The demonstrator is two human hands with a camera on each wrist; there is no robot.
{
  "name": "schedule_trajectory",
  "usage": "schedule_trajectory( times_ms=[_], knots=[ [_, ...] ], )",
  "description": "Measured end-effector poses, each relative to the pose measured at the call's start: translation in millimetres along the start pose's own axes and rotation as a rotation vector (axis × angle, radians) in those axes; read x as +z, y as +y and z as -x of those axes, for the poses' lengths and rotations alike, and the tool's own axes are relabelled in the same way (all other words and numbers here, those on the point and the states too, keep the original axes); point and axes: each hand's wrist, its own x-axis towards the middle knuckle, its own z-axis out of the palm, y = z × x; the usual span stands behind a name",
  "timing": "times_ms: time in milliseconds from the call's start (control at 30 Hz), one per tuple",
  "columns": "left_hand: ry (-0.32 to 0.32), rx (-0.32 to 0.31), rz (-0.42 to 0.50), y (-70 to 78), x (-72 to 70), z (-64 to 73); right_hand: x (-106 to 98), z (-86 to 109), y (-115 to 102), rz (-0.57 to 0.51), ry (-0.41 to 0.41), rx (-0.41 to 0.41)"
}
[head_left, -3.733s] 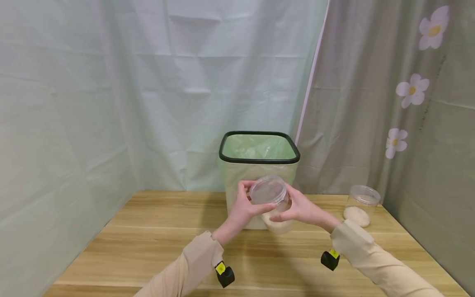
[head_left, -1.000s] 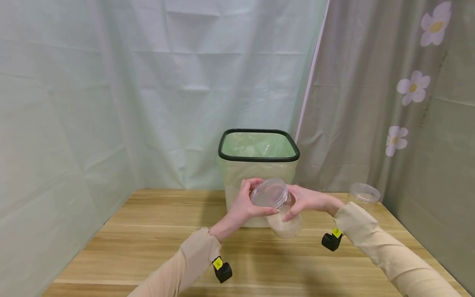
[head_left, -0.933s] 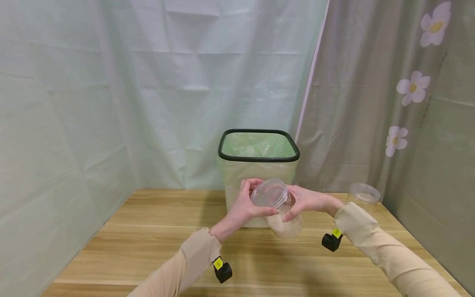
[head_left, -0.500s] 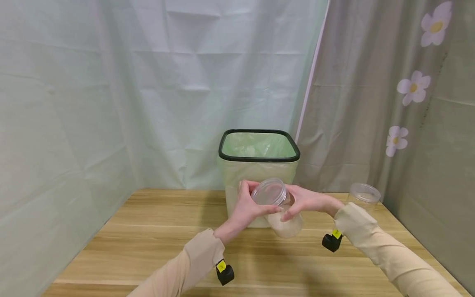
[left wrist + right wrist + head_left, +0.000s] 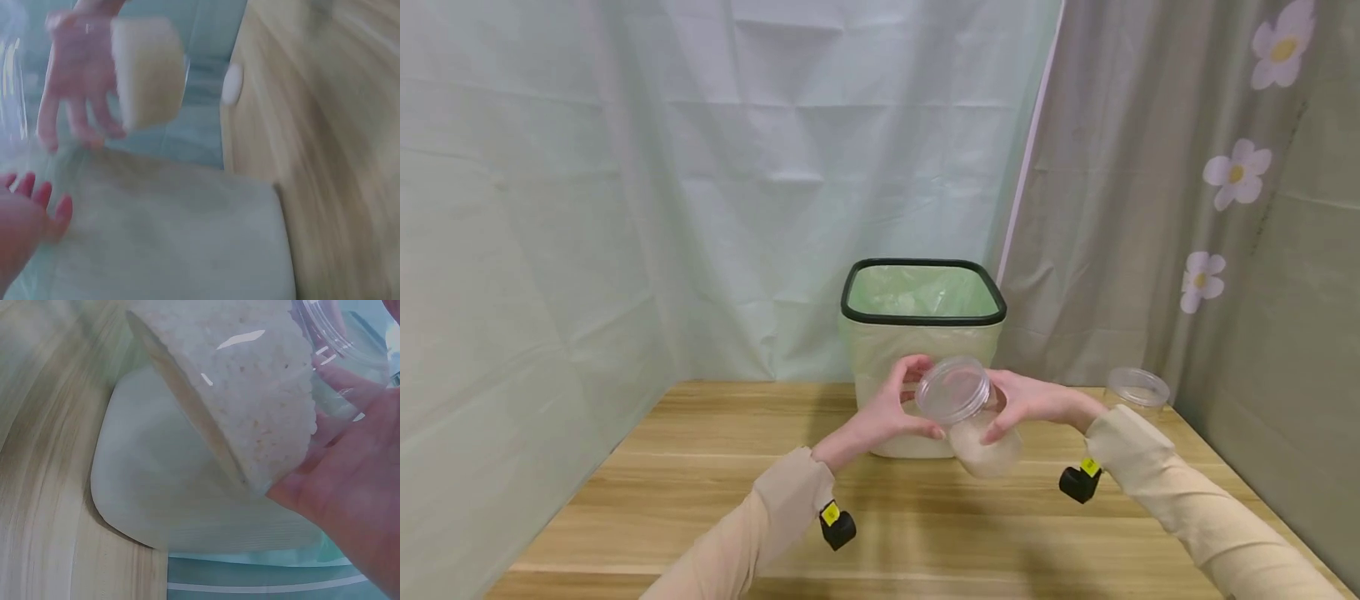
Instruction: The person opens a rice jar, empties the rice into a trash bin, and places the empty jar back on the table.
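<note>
A clear plastic jar [image 5: 987,450] with a round clear lid [image 5: 953,389] is held tilted in the air in front of the trash bin [image 5: 925,346]. Pale, grainy stuff fills its lower part, seen close up in the right wrist view as a packed, rice-like mass [image 5: 250,387]. My right hand [image 5: 1033,402] grips the jar's side, thumb toward me. Beside the lid on the left, my left hand [image 5: 891,412] has its fingers spread in a loose curve, apart from it. That gap also shows in the left wrist view, where the left fingers [image 5: 44,200] hold nothing.
The bin has a black rim and a plastic liner, and stands at the back of the wooden table [image 5: 700,500]. A second clear jar [image 5: 1138,388] sits at the right, partly hidden by my right sleeve. Curtains hang behind and at both sides.
My left hand has come off the lid and moved slightly left. The jar has shifted a little right with my right hand, which keeps its grip.
</note>
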Motion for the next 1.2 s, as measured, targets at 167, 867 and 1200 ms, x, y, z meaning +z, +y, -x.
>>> schedule_trajectory(
  times_ms=[167,867,1200],
  knots=[
    [-0.164,0.002,0.027,-2.7,-16.8,-8.6,-1,0.6,1,-0.016,-0.037,0.008],
    [-0.280,-0.023,-0.006,13.7,-30.6,-22.9,1,-3.6,3,-0.054,-0.049,0.023],
    [-0.143,-0.072,-0.103,9.1,-17.3,-18.9,3,-2.1,1,-0.001,-0.002,0.024]
  ],
)
